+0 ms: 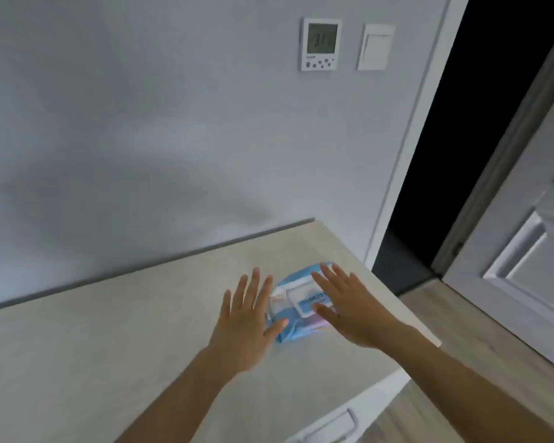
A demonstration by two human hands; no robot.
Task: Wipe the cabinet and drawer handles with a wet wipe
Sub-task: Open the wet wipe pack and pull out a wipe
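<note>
A blue and white wet wipe pack (296, 306) lies flat on the beige cabinet top (125, 340), near its right edge. My left hand (248, 321) hovers just left of the pack, fingers spread, its thumb over the pack's near left corner. Spread flat over the pack's right side is my right hand (346, 305), covering part of the lid label. Neither hand grips anything. A silver drawer handle (331, 425) shows on the white cabinet front at the bottom.
A grey wall (141, 123) rises behind the cabinet, with a thermostat (320, 43) and a light switch (375, 47). To the right is a dark doorway (480, 123) with an open white door (531, 251). Wooden floor (454, 321) lies beside the cabinet.
</note>
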